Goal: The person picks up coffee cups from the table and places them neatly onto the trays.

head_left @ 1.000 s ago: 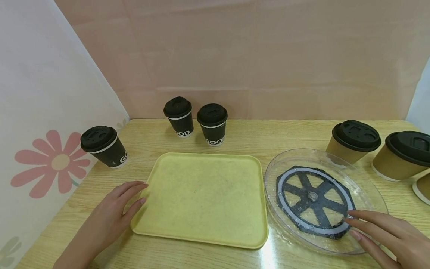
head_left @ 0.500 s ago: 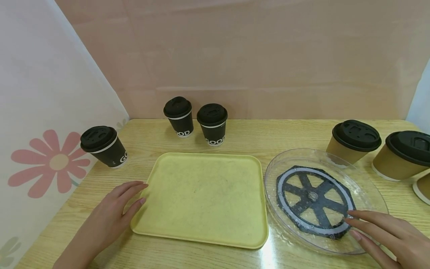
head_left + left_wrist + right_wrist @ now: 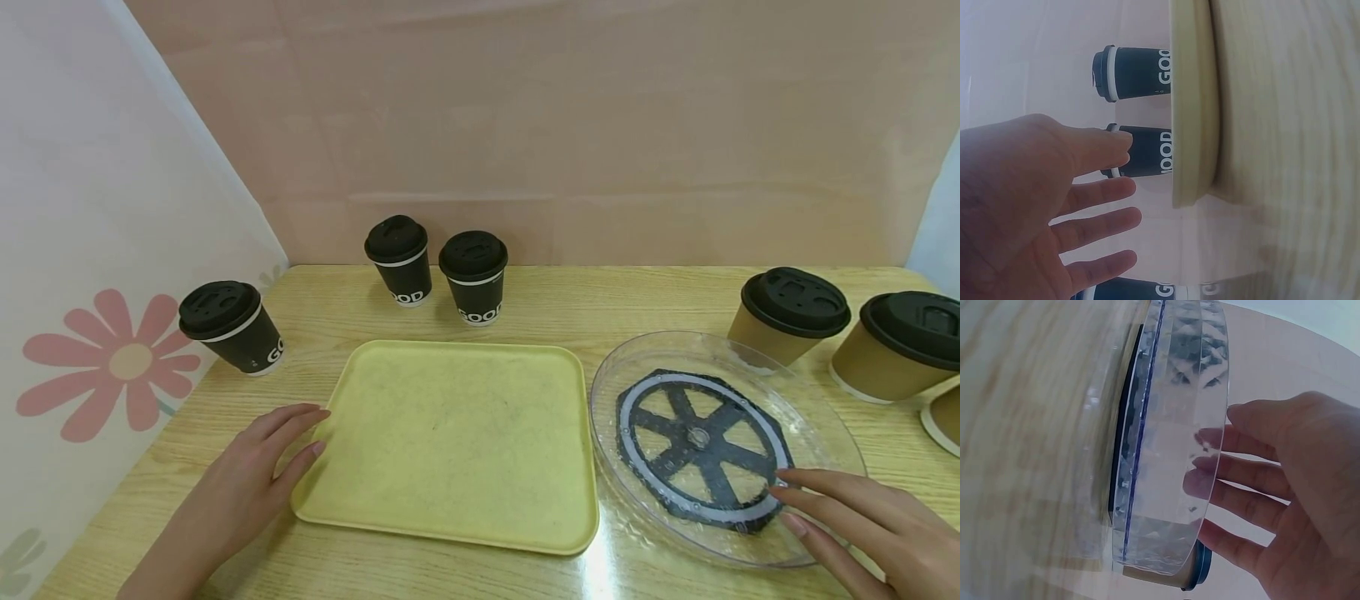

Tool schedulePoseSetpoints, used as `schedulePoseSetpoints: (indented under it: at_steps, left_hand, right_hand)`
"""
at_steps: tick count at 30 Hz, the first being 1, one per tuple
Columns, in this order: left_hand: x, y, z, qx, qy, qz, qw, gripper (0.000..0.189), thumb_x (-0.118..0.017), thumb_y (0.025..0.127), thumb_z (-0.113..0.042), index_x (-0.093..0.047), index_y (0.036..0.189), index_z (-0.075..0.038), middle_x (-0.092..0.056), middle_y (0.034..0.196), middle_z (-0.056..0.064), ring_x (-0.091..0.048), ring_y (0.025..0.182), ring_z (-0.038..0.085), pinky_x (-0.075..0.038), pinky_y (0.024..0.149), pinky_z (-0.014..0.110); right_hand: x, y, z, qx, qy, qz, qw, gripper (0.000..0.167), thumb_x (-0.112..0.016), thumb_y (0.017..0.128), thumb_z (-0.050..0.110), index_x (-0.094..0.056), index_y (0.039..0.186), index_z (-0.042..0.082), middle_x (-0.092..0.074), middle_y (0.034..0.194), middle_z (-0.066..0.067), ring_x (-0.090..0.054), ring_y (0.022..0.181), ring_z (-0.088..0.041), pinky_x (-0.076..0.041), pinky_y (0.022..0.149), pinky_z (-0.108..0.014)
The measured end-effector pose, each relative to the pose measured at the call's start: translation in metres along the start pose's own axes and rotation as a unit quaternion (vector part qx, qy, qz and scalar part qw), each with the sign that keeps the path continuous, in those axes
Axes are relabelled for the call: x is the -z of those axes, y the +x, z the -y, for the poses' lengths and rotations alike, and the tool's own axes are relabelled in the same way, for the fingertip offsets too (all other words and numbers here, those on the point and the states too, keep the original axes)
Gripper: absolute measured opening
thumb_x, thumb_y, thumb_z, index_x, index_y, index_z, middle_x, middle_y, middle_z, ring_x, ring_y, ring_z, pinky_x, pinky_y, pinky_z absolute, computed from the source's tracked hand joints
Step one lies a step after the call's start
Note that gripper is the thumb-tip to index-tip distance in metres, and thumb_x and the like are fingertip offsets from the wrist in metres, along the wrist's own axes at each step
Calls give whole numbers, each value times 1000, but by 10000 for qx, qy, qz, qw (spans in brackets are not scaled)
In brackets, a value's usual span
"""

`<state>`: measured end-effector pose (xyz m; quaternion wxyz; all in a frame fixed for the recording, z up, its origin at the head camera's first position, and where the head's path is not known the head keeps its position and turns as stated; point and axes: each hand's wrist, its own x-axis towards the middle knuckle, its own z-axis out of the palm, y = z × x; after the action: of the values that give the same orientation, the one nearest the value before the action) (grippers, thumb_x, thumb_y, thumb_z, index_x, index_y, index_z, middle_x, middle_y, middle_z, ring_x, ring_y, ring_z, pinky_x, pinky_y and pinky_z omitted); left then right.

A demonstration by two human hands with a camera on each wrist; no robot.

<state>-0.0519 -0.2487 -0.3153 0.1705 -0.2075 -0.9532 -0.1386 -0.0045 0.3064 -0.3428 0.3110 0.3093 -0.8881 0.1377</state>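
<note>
My left hand point(image 3: 251, 479) hovers by the left edge of a yellow rectangular tray point(image 3: 457, 450), its fingers extended and holding nothing. In the left wrist view the fingers point(image 3: 1100, 226) are spread and stand apart from the tray's side point(image 3: 1194, 112). On the right, a clear round turntable point(image 3: 821, 425) has a dark, spoked octagonal base showing through it. My right hand point(image 3: 873, 525) is at its near right rim with fingers extended. In the right wrist view some fingertips show through the clear wall point(image 3: 1166, 456); whether they touch it I cannot tell.
Black lidded paper cups stand behind the tray, one point(image 3: 401, 262) beside another point(image 3: 474, 279). A third black cup point(image 3: 236, 327) is at the left by the flowered wall point(image 3: 112, 208). Brown lidded cups point(image 3: 787, 321) line the right side, one point(image 3: 896, 350) close to another point(image 3: 945, 421) cut by the frame.
</note>
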Motion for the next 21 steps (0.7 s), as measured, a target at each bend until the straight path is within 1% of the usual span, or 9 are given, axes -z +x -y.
schedulePoseSetpoints:
  at_steps: [2,5,10,12,16,18,21]
  left_hand:
    - [0,0,0,-4,7,-12,10000,39,-74,84,-9,-64,122,-11,-64,121,4,-63,109,25,-47,89,41]
    - [0,0,0,13,-4,-18,10000,39,-74,84,-10,-64,122,-11,-64,121,4,-63,109,25,-48,89,42]
    - [0,0,0,85,-43,70,9999,38,-73,85,-10,-64,122,-12,-64,122,5,-64,109,26,-51,88,45]
    - [0,0,0,94,-54,95,9999,37,-73,86,-11,-64,122,-12,-64,122,5,-64,109,27,-52,87,46]
    - [0,0,0,87,-54,99,9999,37,-73,86,-10,-64,122,-11,-64,122,5,-64,109,27,-52,86,46]
    - [1,0,0,97,-52,116,9999,37,-73,86,-11,-64,122,-12,-64,122,5,-64,109,27,-52,87,47]
    - [1,0,0,136,-60,145,9998,37,-72,87,-12,-63,123,-12,-63,123,5,-64,110,27,-52,88,48]
  right_hand:
    - [0,0,1,-23,-2,36,10000,55,-41,98,56,-76,90,16,-70,90,-4,-56,88,11,-46,70,-2]
    - [1,0,1,-29,-97,88,9999,55,-39,100,56,-76,90,16,-70,91,-3,-57,86,10,-47,70,-3]
    - [1,0,-1,71,-28,59,10000,53,-40,99,55,-76,91,16,-70,90,-4,-62,78,1,-46,69,-2]
    - [1,0,0,54,-91,104,9999,54,-39,99,56,-76,92,17,-70,91,-4,-61,78,1,-46,69,-2]
    - [1,0,0,5,-108,112,9999,55,-38,99,56,-76,92,17,-71,91,-4,-59,84,7,-45,70,-1]
    - [1,0,0,4,-45,64,10000,55,-39,99,56,-76,93,16,-70,91,-4,-56,90,13,-45,70,-1]
    - [0,0,0,26,67,-18,10000,55,-40,99,56,-76,93,14,-71,91,-4,-51,97,18,-45,71,-1]
